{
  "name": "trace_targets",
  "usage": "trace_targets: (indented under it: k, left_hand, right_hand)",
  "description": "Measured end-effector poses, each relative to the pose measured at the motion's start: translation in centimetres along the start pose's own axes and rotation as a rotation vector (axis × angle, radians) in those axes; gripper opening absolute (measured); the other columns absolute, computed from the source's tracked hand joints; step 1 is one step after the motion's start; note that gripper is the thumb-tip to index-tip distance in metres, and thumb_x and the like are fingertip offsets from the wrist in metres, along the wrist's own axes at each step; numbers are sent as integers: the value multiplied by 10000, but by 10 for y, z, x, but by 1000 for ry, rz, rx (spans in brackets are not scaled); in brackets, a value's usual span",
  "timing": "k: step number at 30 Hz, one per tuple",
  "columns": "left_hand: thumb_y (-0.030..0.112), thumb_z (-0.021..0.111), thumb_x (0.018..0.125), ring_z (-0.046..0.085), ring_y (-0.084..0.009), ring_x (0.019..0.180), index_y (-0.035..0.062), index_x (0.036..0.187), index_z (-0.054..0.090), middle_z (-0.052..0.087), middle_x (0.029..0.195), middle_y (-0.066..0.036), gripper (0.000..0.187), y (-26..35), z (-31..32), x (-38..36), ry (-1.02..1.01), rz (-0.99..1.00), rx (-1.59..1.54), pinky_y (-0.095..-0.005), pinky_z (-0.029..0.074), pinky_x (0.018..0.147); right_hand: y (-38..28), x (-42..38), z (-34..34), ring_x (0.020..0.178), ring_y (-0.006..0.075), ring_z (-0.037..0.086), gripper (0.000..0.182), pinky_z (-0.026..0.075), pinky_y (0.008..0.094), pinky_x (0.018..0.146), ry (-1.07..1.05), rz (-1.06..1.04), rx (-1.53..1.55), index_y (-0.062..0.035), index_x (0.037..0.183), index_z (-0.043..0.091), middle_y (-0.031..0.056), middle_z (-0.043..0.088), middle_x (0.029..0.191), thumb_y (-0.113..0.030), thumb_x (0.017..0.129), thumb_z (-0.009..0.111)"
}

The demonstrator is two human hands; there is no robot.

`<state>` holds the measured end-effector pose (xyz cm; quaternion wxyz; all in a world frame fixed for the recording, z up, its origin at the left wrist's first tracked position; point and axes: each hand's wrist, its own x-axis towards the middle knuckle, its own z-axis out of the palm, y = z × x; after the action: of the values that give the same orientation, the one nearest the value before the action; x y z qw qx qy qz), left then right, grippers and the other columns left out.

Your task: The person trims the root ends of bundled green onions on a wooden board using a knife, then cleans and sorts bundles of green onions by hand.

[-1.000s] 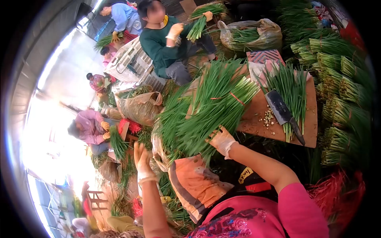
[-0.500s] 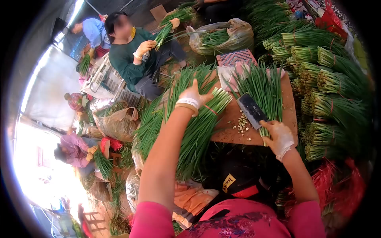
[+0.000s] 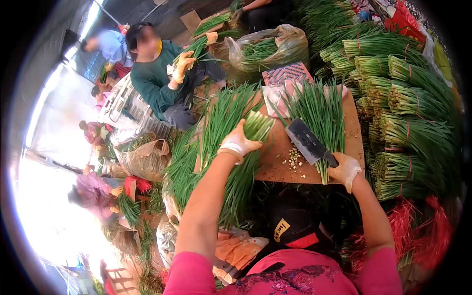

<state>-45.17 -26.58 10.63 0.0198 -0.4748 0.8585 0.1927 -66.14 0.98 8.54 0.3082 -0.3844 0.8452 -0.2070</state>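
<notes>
My left hand (image 3: pixel 239 140), in a pale glove, is wrapped round a bundle of garlic chives (image 3: pixel 259 126) near its pale cut ends; the long green leaves trail below and left of the wrist. In my gloved right hand (image 3: pixel 345 169) is the dark handle of a cleaver (image 3: pixel 306 141). Its broad blade lies tilted over the lower stems of loose chives (image 3: pixel 319 105) on the brown board (image 3: pixel 275 164). Small chopped stem ends (image 3: pixel 294 158) are scattered between the two hands.
Tied chive bundles (image 3: pixel 410 130) are stacked along the right. A patterned box (image 3: pixel 287 73) and a pink cloth (image 3: pixel 275 98) are at the board's far edge. A plastic bag of chives (image 3: pixel 290 46) stands beyond. A co-worker in green (image 3: pixel 155 78) sits opposite, chives in hand.
My left hand has closed from spread fingers round the bundle, whose red tie no longer shows. The cleaver has shifted slightly left and down in my right hand.
</notes>
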Motion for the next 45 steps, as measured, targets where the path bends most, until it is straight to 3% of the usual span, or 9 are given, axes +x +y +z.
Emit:
trace_targets:
  k: [12,14,19,24,27,31,41,44,45]
  left_hand:
    - [79,702,735,595,-152,730,-13,1271,415,613,888,-55,615,-84,-133,-148,514,193,-1157,-298,537,693]
    - [162,658,776,583,-167,695,61,837,541,579,798,-45,165,-92,-147,-180,686,220,-1157,-319,529,685]
    - [184,625,805,596,-194,778,52,878,541,581,830,-68,173,-146,-183,-275,767,228,-1063,-351,545,774]
    - [226,655,793,577,-301,1122,-52,1420,259,513,1289,-186,792,-165,-203,-363,582,193,-802,-414,502,946]
    - [293,733,744,604,-263,1040,13,1439,259,549,1225,-151,886,-177,-194,-389,556,-12,-642,-357,534,859]
    - [325,567,929,562,-234,566,-1,1341,357,561,1130,-208,566,-229,-155,-428,579,-309,-1163,-297,511,485]
    - [-8,626,775,582,-157,680,-34,1217,407,592,942,-114,493,-235,-77,-463,558,-299,-748,-271,513,575]
    - [21,685,747,607,-162,698,-47,1165,456,613,910,-97,482,-198,-74,-445,588,-335,-796,-268,531,600]
    - [50,726,716,619,-160,715,-42,1168,469,624,927,-90,528,-187,-77,-436,516,-358,-740,-266,535,611]
  right_hand:
    - [-44,78,26,904,409,602,333,466,476,789,119,-347,-20,-73,1144,522,220,641,928,-239,859,570]
    - [-56,98,42,920,397,603,335,467,472,790,46,-311,20,-74,1149,515,215,634,961,-246,867,570]
    - [-50,137,53,916,403,600,311,468,482,813,45,-264,-95,-79,1111,502,203,630,995,-258,858,530]
    - [-14,141,17,860,428,586,249,478,486,776,136,-200,-133,-85,1092,508,208,612,884,-227,889,504]
    - [9,163,22,824,416,591,210,485,481,759,243,-683,-716,-87,1074,514,210,608,861,-214,906,516]
    - [-49,121,26,947,295,596,242,493,398,822,81,-362,-422,-97,1101,553,111,598,1017,-235,904,539]
    - [-52,108,30,1034,219,534,228,438,301,876,-48,-109,-336,-151,1150,554,59,589,940,-212,978,417]
    - [-24,113,39,1068,238,518,212,443,308,874,74,-583,-1450,-138,1127,543,74,579,1000,-222,980,415]
    - [-31,112,42,1072,219,500,219,445,291,874,26,-326,-925,-155,1134,560,57,554,1061,-224,964,441]
